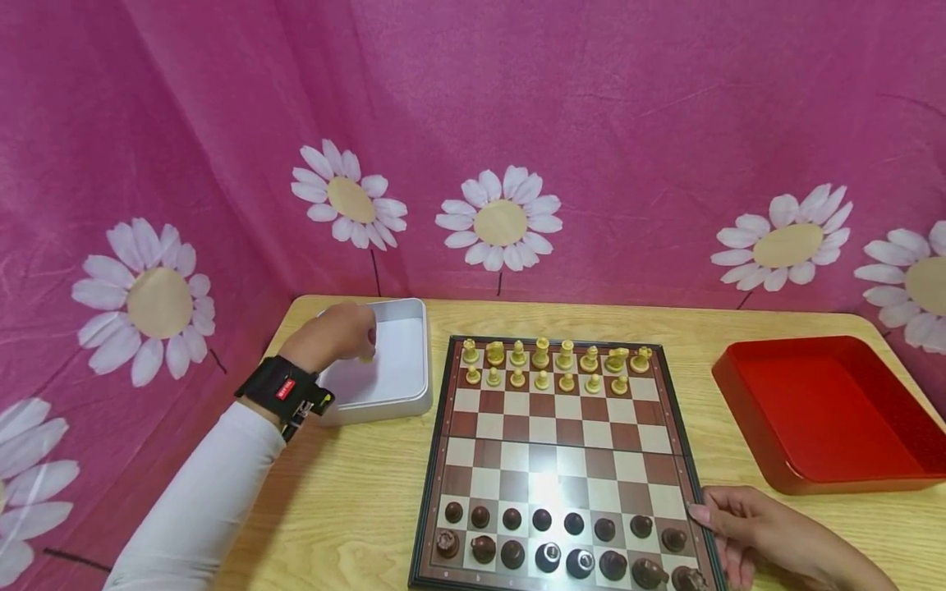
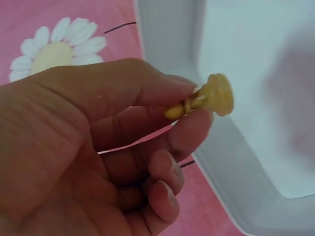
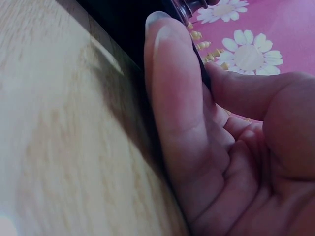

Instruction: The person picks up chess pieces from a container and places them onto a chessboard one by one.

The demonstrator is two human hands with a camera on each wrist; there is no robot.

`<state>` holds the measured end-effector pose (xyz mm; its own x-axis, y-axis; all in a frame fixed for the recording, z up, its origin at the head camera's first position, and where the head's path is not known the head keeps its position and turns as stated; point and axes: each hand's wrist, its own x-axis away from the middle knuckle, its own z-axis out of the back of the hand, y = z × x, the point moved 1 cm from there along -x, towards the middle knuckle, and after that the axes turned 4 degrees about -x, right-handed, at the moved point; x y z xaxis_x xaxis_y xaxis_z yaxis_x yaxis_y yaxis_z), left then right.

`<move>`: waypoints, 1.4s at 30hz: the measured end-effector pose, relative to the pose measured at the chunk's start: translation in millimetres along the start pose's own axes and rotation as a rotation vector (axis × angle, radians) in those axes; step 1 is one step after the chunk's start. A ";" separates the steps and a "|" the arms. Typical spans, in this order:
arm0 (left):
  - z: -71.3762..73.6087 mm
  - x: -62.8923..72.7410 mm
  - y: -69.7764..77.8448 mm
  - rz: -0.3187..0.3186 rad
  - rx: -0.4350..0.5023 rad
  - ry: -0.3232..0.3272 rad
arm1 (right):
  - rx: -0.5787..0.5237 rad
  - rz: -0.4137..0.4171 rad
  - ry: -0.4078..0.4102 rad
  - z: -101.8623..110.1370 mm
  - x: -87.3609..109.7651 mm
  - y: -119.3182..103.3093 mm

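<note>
My left hand (image 1: 340, 335) is over the white box (image 1: 424, 353), pinching a pale yellow chess pawn (image 2: 221, 96) between thumb and fingers. In the left wrist view the pawn's wide base points away from the hand. My right hand (image 1: 761, 529) grips the right edge of the chessboard (image 1: 530, 428), thumb on the top rim and fingers against the side. Pale yellow pieces (image 1: 542, 355) stand in two rows at the board's far end, with a bare square at the right of the pawn row. Dark brown pieces (image 1: 548, 556) stand in two rows at the near end.
A red box (image 1: 835, 410) stands on the wooden table (image 1: 332, 492), right of the board. The white box sits left of the board. Behind the table hangs a pink cloth (image 1: 628, 164) with white daisies.
</note>
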<state>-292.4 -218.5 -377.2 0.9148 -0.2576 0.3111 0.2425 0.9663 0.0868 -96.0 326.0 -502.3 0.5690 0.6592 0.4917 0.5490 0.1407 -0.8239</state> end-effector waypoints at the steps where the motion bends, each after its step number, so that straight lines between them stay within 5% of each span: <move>1: 1.5 1.0 1.1 -0.001 0.018 0.014 | -0.003 0.002 -0.005 0.2 0.2 -0.1; 10: 12.5 7.1 19.4 -0.127 0.028 0.175 | -0.017 0.009 -0.030 0.2 -0.2 0.3; 17: 23.1 8.2 42.9 -0.211 0.069 0.224 | -0.004 0.007 -0.018 0.9 -0.5 0.9; 34: 33.0 -8.9 132.2 -0.453 -0.006 0.365 | -0.009 0.016 -0.019 -0.1 0.0 -0.8; 42: 39.5 -16.1 175.1 -0.583 0.019 0.377 | -0.010 0.025 -0.017 -1.4 1.3 -0.9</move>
<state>-277.5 -45.3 -329.6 0.6876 -0.7122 -0.1410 0.7258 0.6695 0.1578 -94.9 325.7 -500.6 0.5725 0.6748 0.4658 0.5404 0.1167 -0.8333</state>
